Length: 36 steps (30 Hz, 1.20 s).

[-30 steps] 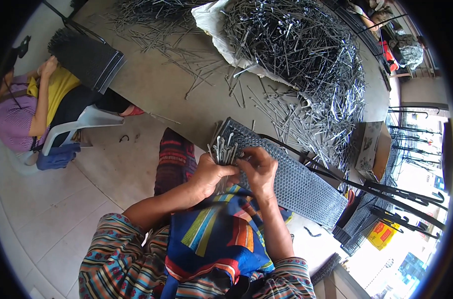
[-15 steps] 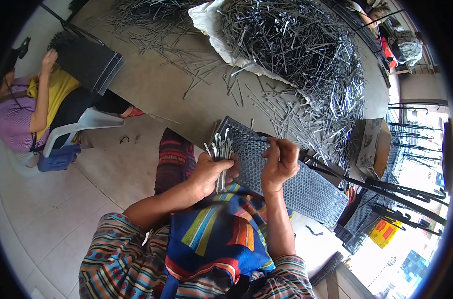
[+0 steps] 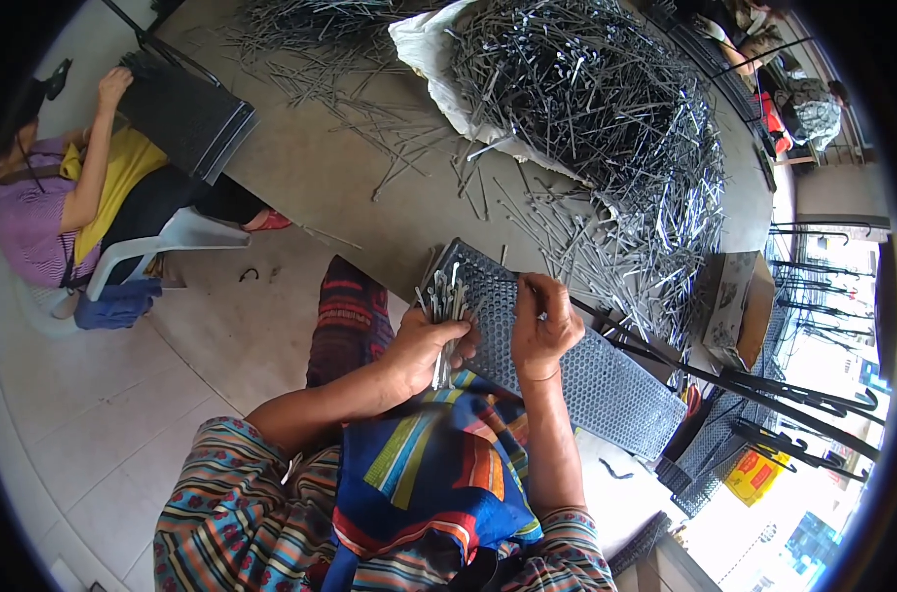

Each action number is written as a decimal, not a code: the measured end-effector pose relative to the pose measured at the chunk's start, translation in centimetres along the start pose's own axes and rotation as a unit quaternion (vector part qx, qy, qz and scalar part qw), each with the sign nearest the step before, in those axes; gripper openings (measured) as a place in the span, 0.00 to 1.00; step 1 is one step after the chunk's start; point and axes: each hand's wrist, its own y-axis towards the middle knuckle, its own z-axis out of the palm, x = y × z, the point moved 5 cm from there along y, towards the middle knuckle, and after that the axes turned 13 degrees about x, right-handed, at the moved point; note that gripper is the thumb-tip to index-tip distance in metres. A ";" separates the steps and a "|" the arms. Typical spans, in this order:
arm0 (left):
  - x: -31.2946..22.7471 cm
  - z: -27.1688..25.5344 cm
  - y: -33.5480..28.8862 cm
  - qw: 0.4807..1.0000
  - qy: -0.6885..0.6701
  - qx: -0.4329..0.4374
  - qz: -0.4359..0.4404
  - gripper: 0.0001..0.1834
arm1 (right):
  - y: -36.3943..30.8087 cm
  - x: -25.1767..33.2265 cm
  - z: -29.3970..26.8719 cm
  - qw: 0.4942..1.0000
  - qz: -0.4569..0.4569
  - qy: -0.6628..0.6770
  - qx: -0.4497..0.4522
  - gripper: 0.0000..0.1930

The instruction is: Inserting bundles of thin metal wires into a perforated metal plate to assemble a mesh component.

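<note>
My left hand [image 3: 424, 350] is closed around an upright bundle of thin grey strips [image 3: 444, 296] with small wider heads. Across my lap, leaning against the table edge, lies a long dark panel [image 3: 606, 390] with a honeycomb of holes. The bundle stands in front of the panel's left end. My right hand [image 3: 547, 331] is at the panel's far edge, thumb and fingers pinched together; what they hold, if anything, is too small to make out.
Loose strips spread over the table [image 3: 350, 212] beside a large heap of strips [image 3: 586, 99] on a white sack [image 3: 424, 44]. At right are an open carton [image 3: 739, 306] and black hooked rods [image 3: 803, 390]. Another person [image 3: 64, 212] sits at left, with a hand on a dark panel [image 3: 187, 118].
My right hand has shifted slightly left along the panel's far edge. The dark strip that showed at its fingertips is no longer plain to see. My left hand keeps its bundle.
</note>
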 end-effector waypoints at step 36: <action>-0.5 1.1 0.3 0.998 0.045 0.002 0.044 0.03 | -1.8 -1.2 1.1 0.991 0.060 -0.108 0.047 0.08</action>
